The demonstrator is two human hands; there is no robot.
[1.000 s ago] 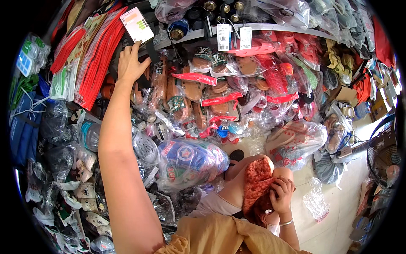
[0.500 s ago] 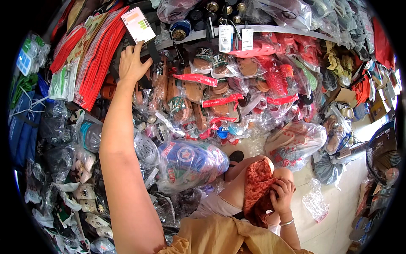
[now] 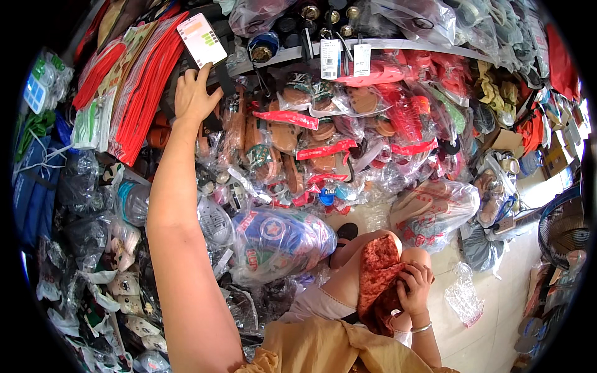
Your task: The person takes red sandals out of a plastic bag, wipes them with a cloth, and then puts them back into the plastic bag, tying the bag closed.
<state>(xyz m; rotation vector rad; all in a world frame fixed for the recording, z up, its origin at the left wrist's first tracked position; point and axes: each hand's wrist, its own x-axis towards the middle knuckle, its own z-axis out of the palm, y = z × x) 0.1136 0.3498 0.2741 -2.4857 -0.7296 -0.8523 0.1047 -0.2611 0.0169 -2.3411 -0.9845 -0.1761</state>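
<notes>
My left hand (image 3: 195, 99) reaches out to the far left, its index fingertip at the lower end of a smartphone (image 3: 203, 38) with a lit chat-like screen. The thumb is spread to the side and nothing is gripped. The phone leans at a tilt next to a stack of red-edged flat bags (image 3: 146, 87). On my lap lies a rust-red crinkled cloth (image 3: 377, 276). My right hand (image 3: 415, 286), with a bracelet at the wrist, rests over it on my knee. Its fingers are curled on the cloth, and part of the cloth below them is hidden.
Plastic-wrapped sandals (image 3: 286, 133) fill the rack ahead, under a pale shelf edge (image 3: 410, 43) with hanging tags. A big bagged blue bundle (image 3: 280, 239) lies left of my knees. A bulging clear bag (image 3: 432, 208) and a fan (image 3: 563, 227) stand to the right. Plastic wrap (image 3: 463, 295) lies on the tiled floor.
</notes>
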